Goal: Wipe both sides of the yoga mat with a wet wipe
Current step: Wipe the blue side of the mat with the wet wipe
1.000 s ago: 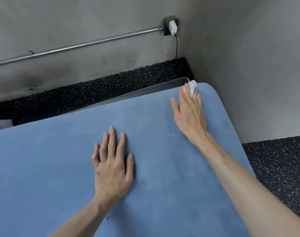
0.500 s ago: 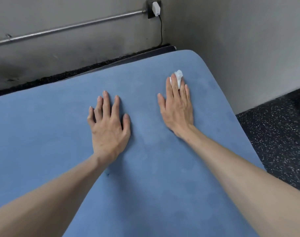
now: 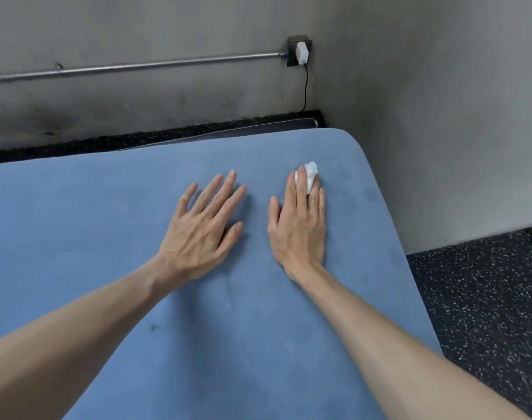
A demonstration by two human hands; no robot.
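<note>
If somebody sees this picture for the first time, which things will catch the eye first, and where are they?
First the large blue yoga mat that fills the lower part of the view, with both hands flat on it near its far right corner. The right hand presses a white wet wipe under its fingers; the left hand rests beside it, fingers spread. Behind, on the grey wall, a white plug sits in a socket at the end of a metal pipe.

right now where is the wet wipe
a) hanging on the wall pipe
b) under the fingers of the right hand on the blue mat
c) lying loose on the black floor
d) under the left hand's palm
b: the white wet wipe sticks out from under the fingers of the right hand, which lies flat on the blue mat; the left hand shows no wipe.
</note>
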